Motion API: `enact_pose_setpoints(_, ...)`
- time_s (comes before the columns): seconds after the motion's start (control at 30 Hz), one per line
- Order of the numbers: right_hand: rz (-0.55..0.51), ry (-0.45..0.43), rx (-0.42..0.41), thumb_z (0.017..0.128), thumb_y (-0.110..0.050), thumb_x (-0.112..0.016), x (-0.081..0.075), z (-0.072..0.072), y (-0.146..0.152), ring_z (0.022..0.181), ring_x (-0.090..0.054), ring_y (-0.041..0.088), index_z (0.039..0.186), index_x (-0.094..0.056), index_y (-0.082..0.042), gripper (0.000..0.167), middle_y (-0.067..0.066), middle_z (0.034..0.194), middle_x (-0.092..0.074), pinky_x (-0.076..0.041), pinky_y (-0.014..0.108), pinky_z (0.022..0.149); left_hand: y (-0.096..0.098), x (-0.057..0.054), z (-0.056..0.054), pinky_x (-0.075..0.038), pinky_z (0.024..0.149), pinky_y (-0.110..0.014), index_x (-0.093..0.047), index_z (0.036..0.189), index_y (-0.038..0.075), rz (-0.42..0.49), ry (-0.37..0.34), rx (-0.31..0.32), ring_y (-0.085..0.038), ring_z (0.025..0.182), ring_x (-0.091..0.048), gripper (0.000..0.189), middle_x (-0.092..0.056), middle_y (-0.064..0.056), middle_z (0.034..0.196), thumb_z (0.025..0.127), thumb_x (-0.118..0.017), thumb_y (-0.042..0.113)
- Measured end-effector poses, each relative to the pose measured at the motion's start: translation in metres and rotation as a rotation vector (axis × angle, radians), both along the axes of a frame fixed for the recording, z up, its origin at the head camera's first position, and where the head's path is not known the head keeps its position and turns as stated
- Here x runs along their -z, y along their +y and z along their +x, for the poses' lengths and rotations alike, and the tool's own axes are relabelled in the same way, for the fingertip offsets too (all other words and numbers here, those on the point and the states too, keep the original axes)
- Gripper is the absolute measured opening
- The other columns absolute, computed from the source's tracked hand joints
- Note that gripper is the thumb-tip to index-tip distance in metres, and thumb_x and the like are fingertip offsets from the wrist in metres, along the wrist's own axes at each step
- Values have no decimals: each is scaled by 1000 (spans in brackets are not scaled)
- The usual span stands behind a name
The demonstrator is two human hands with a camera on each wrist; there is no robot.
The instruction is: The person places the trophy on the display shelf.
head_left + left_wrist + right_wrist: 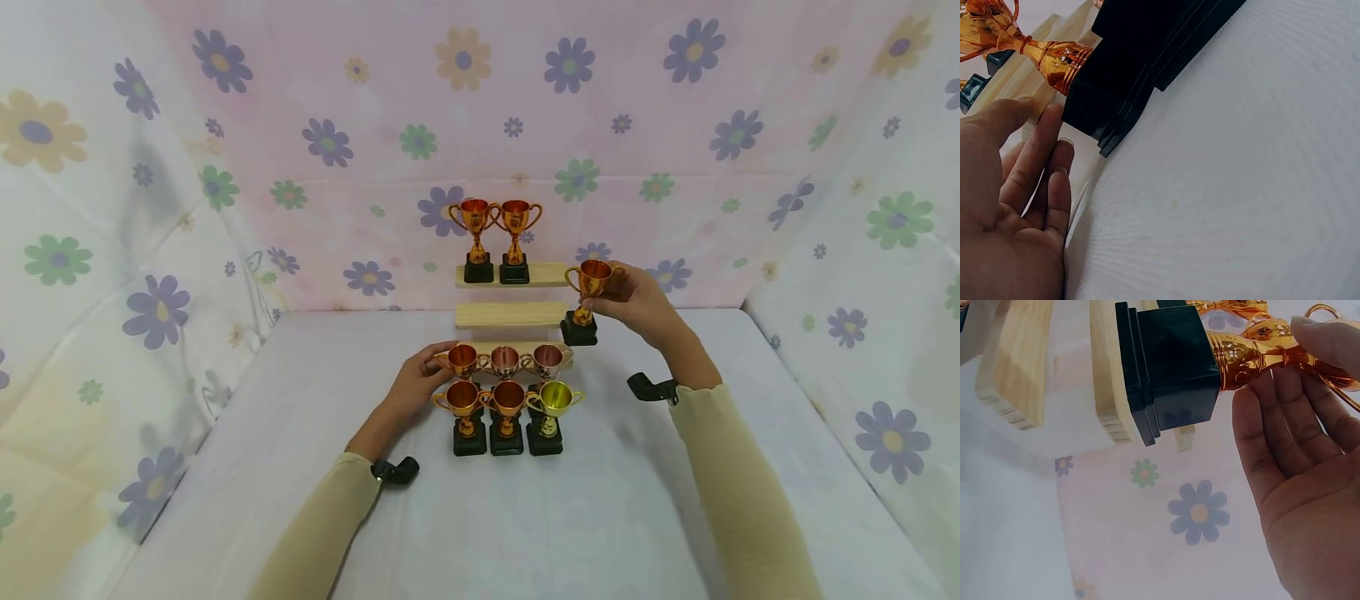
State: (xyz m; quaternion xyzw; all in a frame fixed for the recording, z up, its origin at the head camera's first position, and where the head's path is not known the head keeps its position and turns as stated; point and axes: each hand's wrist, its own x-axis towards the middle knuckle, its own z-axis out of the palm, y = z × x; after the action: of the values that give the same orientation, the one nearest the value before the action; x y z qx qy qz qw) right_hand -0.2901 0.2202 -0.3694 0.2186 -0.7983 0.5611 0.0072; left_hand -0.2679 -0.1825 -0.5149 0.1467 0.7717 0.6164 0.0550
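Observation:
My right hand [641,304] grips an orange-gold trophy cup [592,279] between thumb and fingers. Its black base [1175,369] is close to the right end of the middle step [512,315] of a wooden stand; contact cannot be told. At the stand's lower left, my left hand [416,379] pinches the wood [1041,94] with thumb and forefinger, beside a trophy's black base [1107,94]. Two orange trophies [476,218] stand side by side on the top step [547,275]. Before the stand are two rows of three, orange and rose behind, orange and yellow-gold [556,398] in front.
White cloth [480,525] covers the table. Flower-printed fabric [382,75] hangs behind and along both sides. The front trophies stand close together, and their handles overlap in the head view. The lowest step [498,345] is partly hidden behind cups.

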Motion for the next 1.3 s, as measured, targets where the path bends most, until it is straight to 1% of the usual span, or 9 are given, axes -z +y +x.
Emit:
enact_pose_setpoints(0.1,18,-11,1,96,-9,-79,-6,-5,-3,107,-72,16,137,-59,1,46,18,122,-69,-58,23,91,0,1,0,-47,113,-52,-56,153,19,6,-4,-1,-25,124,-69,49,-77,-7,127,106,-68,17)
enact_pose_setpoints(0.3,19,-13,9,96,-7,-79,-18,-13,-10,105,-72,18,135,-62,-1,43,19,122,-70,-58,24,91,0,1,0,-45,115,-52,-56,153,18,32,-13,5,-26,126,-68,50,-76,-9,129,105,-68,14)
enact_pose_setpoints(0.5,45,-40,49,97,-13,-80,-29,-22,-13,106,-70,21,134,-62,-3,43,15,122,-70,-56,22,92,-1,1,1,-44,116,-52,-57,153,20,20,-14,-3,-26,127,-68,49,-76,-8,129,105,-68,15)
enact_pose_setpoints(0.63,27,-58,58,97,-14,-79,-35,-27,-17,109,-69,21,138,-61,-3,46,13,123,-70,-56,23,93,-2,2,1,-46,114,-53,-55,154,17,3,8,-7,-28,127,-68,50,-76,-10,128,106,-67,13)
enact_pose_setpoints(0.73,22,-62,62,98,-14,-78,-38,-32,-20,111,-67,21,139,-61,-3,46,12,123,-69,-56,25,96,-2,2,1,-47,113,-52,-54,155,14,0,19,-3,-29,127,-67,50,-76,-12,128,106,-67,13)
enact_pose_setpoints(0.9,46,-66,95,99,-15,-77,-40,-42,-25,113,-65,22,139,-60,-3,45,12,125,-67,-53,33,102,-2,1,2,-48,112,-49,-54,155,15,2,9,-4,-26,127,-68,50,-76,-11,128,106,-67,13)
enact_pose_setpoints(1.0,41,-82,104,99,-16,-77,-42,-47,-28,114,-64,22,138,-60,-3,45,12,126,-66,-52,35,103,-1,0,2,-49,112,-48,-55,154,16,6,4,-7,-26,126,-68,49,-76,-11,127,106,-67,13)
enact_pose_setpoints(1.1,23,-96,103,100,-16,-76,-44,-51,-30,113,-63,22,138,-60,-2,44,11,125,-66,-53,33,100,-1,-1,1,-48,112,-50,-56,154,17,5,2,-4,-26,126,-68,49,-76,-10,127,106,-67,15)
enact_pose_setpoints(1.3,9,-90,121,100,-18,-76,-45,-56,-32,108,-62,21,136,-62,-3,41,7,120,-67,-53,28,90,0,-1,1,-43,116,-55,-57,153,21,10,-8,1,-29,129,-67,49,-77,-8,127,105,-68,16)
